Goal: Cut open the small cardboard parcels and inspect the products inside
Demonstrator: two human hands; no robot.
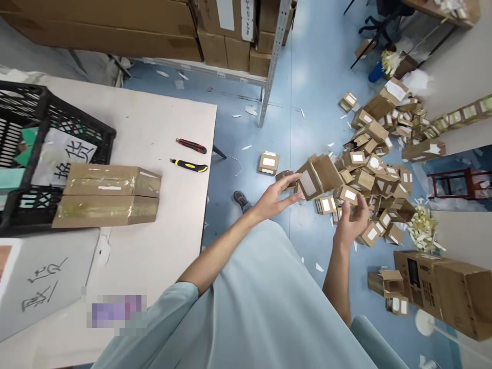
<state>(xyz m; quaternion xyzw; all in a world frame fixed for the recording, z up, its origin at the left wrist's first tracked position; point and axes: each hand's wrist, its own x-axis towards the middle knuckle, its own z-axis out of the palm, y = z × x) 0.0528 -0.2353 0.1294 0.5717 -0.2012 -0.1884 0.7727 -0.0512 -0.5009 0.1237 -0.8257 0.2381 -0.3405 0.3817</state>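
Brown cardboard at the fingers: an open carton (326, 174) with a white label on its left side, tilted between the two hands, in front of the heaped boxes
Left hand: the left hand (272, 200) has its fingers parted and unclenched, tips at the carton's left edge; whether they touch it I cannot tell
Right hand: the right hand (349, 225) is released, fingers half-curled and spread, just right of the carton and nearer, apart from it
Floor behind the hands: a small labelled box (269, 162) lies left of the carton on the blue floor (315, 113); a large heap of boxes (361, 180) spreads to the right, with paper scraps around
Right, near: a big carton (442, 287) lies on the floor
Right, far: a blue bin (375, 73) stands beyond the heap
Bench, right edge: on the white bench (161, 266), a red-and-black cutter (192, 145) lies just beyond a yellow-and-black cutter (189, 165)
Bench, left: a long taped box (107, 210) sits in front of a black crate (57, 110) bearing a handwritten sheet (73, 148); nearer lies a grey, handwritten panel (46, 277), with a blurred purple patch (111, 312) beside it
Far left: a metal rack (273, 64) carries large cartons (115, 25)
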